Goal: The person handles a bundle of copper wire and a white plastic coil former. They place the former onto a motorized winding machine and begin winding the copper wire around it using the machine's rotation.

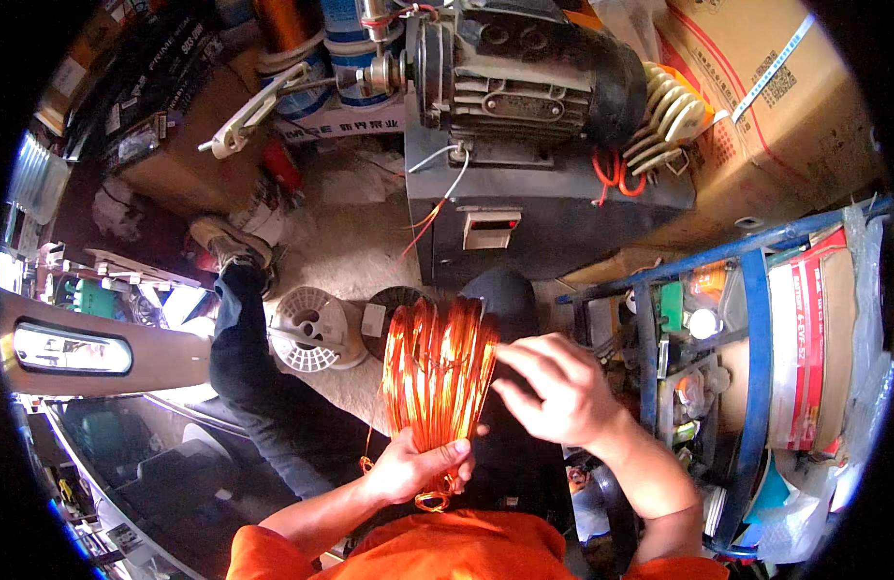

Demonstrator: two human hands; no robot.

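Note:
A thick bundle of copper wire coils (437,372) stands up in front of my lap, shiny orange, with its loops narrowing toward the bottom. My left hand (423,466) is closed round its lower end, thumb across the front. Small wire loops stick out below the grip, and a thin strand hangs at the left. Dark ties or strands cross the middle of the bundle. My right hand (558,387) is at the bundle's right side, fingers half bent, index finger and thumb apart and their tips close to the wire. Nothing shows between them.
Ahead stands a dark cabinet (553,227) carrying an electric motor (524,92) and loose wires. A white spool (316,329) lies on the floor beyond my knee. At right is a blue metal rack (753,338) with small parts; cardboard boxes (776,97) stand behind.

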